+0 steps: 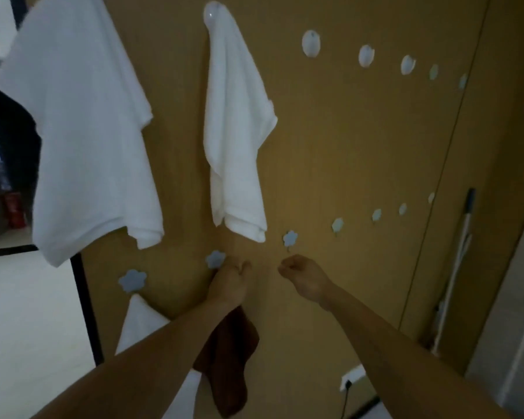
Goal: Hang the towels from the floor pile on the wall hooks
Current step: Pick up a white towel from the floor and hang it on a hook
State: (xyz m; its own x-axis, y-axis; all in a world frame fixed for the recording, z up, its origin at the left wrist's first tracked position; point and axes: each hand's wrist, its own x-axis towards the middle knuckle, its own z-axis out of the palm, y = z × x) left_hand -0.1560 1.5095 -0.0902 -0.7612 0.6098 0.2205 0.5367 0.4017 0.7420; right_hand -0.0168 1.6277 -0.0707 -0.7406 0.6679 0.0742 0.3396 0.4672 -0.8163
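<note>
My left hand [230, 284] is raised against the brown wall just right of a blue flower-shaped hook [215, 259], fingers closed. A brown towel [227, 361] hangs down from under that hand and wrist. My right hand [304, 276] is beside it, a little below another flower hook [290, 238], fingers curled with nothing visible in them. Two white towels hang from upper hooks: a large one [85, 131] at the left and a narrower one [236, 131] on a round white hook [212, 13]. A white towel [139, 322] hangs below a third flower hook [132, 280].
Bare round hooks [311, 43] run along the upper right and bare flower hooks [337, 225] along a lower row. A mop handle [457, 261] leans at the right. A wall socket with a black cable [350, 379] sits low. A black frame post [87, 309] stands at the left.
</note>
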